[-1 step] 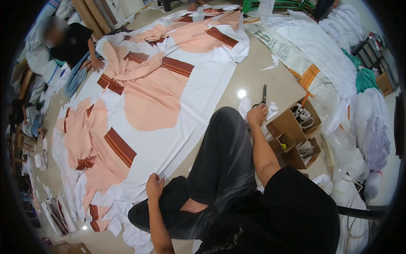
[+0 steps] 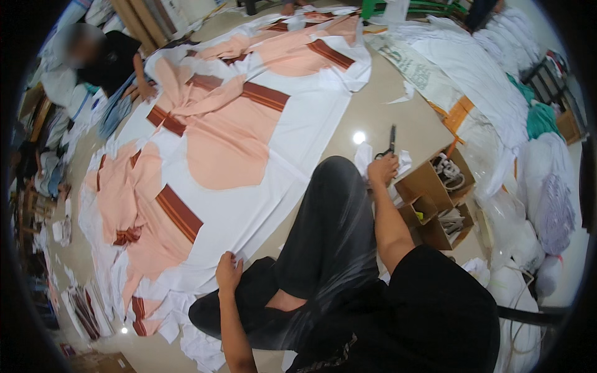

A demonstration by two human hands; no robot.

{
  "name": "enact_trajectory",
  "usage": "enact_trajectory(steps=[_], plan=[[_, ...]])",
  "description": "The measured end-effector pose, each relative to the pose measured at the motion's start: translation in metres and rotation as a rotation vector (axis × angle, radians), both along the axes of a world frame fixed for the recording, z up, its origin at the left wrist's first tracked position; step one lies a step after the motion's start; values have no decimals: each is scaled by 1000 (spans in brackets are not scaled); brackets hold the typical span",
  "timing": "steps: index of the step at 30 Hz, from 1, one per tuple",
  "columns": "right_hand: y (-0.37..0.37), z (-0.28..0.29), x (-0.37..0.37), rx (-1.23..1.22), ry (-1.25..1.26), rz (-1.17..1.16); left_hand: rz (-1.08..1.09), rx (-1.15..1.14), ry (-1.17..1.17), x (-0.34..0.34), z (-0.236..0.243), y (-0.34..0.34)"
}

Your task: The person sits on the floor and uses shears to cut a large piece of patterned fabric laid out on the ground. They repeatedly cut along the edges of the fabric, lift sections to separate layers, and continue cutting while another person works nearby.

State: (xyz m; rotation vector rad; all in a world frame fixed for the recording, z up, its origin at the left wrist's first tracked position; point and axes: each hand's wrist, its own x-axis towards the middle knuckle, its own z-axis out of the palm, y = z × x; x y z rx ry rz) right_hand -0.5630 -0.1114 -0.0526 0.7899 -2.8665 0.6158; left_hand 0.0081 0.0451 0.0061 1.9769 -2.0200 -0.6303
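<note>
Beside the cardboard boxes, my right hand (image 2: 383, 169) is closed at the handles of a pair of dark scissors (image 2: 392, 142), whose blades point away from me. White cloth scraps (image 2: 362, 156) lie on the floor around it. Over my bent leg, close to the near edge of a large white cloth (image 2: 233, 214), hovers my left hand (image 2: 229, 271); its fingers are loosely bent and apart, with nothing visible in them. Peach garment pieces with dark red striped bands (image 2: 230, 152) lie on the white cloth, some bunched, some flat.
Open cardboard boxes (image 2: 429, 186) with cords and paper bits stand right of my right arm. White fabric piles and bundles (image 2: 550, 205) line the right side. At the far left sits another person (image 2: 112, 62), one hand at the cloth's edge. Folded striped strips (image 2: 87, 311) lie lower left.
The whole picture has shifted slightly. Both hands keep nearly the same places, the right one still at the scissors.
</note>
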Motion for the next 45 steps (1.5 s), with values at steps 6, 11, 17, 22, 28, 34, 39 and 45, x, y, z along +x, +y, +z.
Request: enact_trajectory(steps=[6,11,17,22,28,34,39,45], plan=[[0,0,-48,-3,-249,186,-47,-97,-52,-2,-21,2],[-18,-8,-118,-64,-608,245,-84,-23,0,-7,-11,9],[-40,42,-115,-1234,-1873,31,-60,-47,6,-16,6,13],[3,170,8,-860,-1960,684,-210,-184,-88,-36,-11,1],[81,213,177,347,-1908,850,-253,-156,-64,-44,-26,-7],[129,196,258,1094,-1649,840,15,-241,397,-39,-18,-8],[133,180,285,983,-1779,743,-26,-234,370,-35,-7,-8],[133,156,311,853,-1612,749,-74,-159,365,-37,-3,-8]])
